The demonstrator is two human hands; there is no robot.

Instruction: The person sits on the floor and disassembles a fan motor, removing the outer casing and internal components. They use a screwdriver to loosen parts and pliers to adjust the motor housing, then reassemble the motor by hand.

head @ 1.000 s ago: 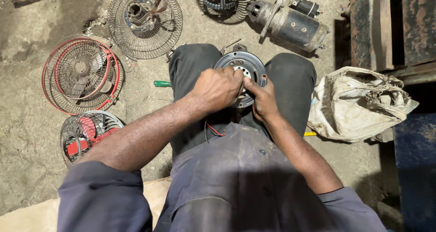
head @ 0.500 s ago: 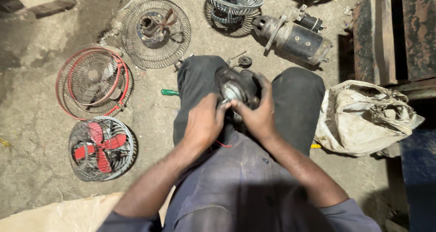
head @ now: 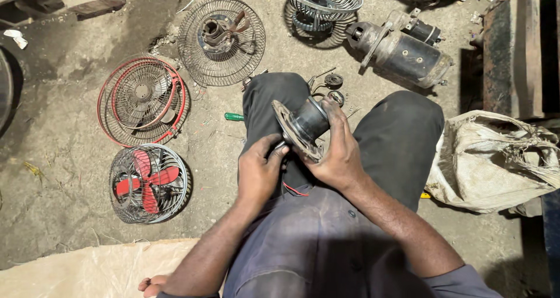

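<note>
Where fan guards (head: 143,99) lie, dusty concrete floor (head: 52,175) spreads.

Left arm: bare forearm rising from the lower left of the frame toward the centre, elbow bent.
Left hand (head: 261,171): fingers curled, fingertips pinched together at the centre of the frame.
Right arm: bare forearm coming up from the lower right, angled leftward.
Right hand (head: 336,152): just right of centre, fingers wrapped in a closed grasp, thumb raised along the top.
</note>
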